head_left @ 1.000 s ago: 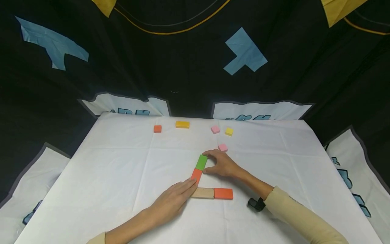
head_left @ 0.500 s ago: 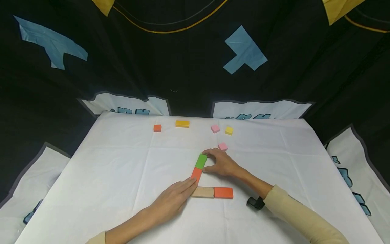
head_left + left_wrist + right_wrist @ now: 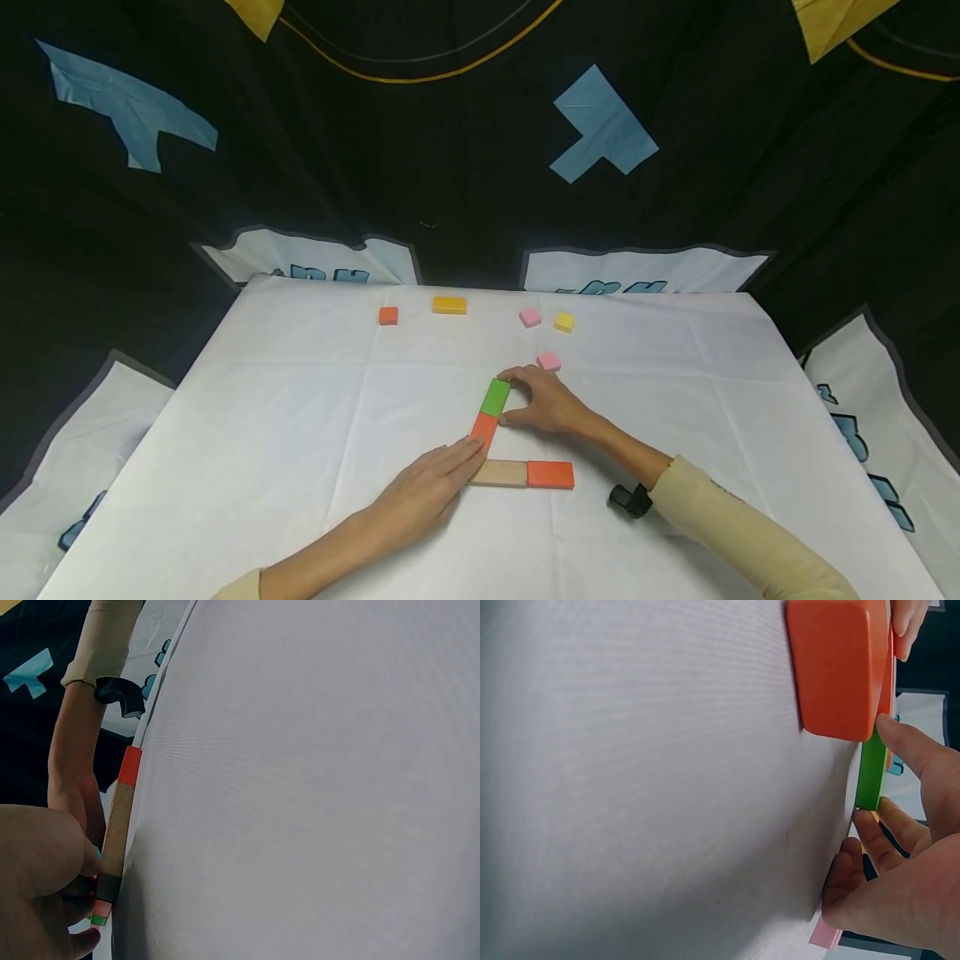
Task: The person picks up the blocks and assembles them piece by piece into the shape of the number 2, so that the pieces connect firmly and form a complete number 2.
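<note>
A green block [image 3: 495, 397] lies end to end with an orange block [image 3: 484, 427] in a slanting row on the white table. My right hand [image 3: 546, 402] pinches the green block, thumb near its lower end and a finger at its far end; the right wrist view shows the green block [image 3: 871, 774] between them. Straight fingers of my left hand [image 3: 426, 490] rest on the lower part of the orange block and hide it. Beside those fingers a plain wooden block [image 3: 501, 473] meets a second orange block [image 3: 551, 475] in a level row; the wooden block's left end is covered.
Toward the back of the white table [image 3: 247, 433] lie a small orange block [image 3: 387, 317], a longer yellow block [image 3: 449, 306], a small yellow block [image 3: 564, 322] and two pink blocks, one far [image 3: 530, 317], one [image 3: 548, 362] close behind my right hand. A dark curtain [image 3: 465, 183] hangs behind.
</note>
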Demonstrator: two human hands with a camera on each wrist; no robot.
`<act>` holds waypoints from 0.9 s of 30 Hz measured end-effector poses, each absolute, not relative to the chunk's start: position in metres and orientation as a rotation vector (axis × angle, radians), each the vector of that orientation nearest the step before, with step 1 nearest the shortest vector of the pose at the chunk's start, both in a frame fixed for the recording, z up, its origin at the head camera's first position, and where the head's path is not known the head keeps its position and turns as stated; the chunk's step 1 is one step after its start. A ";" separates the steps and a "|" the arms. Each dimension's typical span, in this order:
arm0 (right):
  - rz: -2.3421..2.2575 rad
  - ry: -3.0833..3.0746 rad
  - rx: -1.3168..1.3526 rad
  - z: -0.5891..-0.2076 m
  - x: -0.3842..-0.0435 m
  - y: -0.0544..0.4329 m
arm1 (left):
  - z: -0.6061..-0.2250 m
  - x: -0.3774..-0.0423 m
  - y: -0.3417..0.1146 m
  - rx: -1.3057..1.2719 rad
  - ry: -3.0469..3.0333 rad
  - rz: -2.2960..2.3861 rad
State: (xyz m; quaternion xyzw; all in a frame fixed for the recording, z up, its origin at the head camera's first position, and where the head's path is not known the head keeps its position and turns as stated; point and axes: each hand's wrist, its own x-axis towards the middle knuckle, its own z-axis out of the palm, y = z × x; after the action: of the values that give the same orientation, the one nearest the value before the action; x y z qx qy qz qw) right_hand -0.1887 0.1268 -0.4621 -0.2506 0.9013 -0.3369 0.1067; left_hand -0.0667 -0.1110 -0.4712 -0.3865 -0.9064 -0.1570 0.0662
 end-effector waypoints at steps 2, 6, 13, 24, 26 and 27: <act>-0.994 2.650 -0.739 -0.462 -0.189 0.127 | -0.471 -0.067 -0.111 -1.167 -2.738 -0.473; -0.992 2.653 -0.753 -0.461 -0.188 0.128 | -0.472 -0.067 -0.111 -1.167 -2.735 -0.475; -0.994 2.650 -0.733 -0.462 -0.189 0.129 | -0.472 -0.067 -0.111 -1.173 -2.736 -0.454; -1.122 2.636 -0.636 -0.463 -0.191 0.139 | -0.471 -0.066 -0.112 -1.172 -2.749 -0.472; -1.167 2.633 -0.609 -0.462 -0.192 0.142 | -0.470 -0.066 -0.112 -1.170 -2.761 -0.480; -1.192 2.631 -0.593 -0.461 -0.192 0.144 | -0.470 -0.066 -0.112 -1.169 -2.764 -0.481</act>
State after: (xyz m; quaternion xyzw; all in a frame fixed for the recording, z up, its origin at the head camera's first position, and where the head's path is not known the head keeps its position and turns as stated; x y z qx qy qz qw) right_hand -0.1922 0.1441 -0.4613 -0.2002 0.8882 -0.4023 0.0962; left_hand -0.0662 -0.1118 -0.4703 -0.3839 -0.9083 -0.1581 0.0510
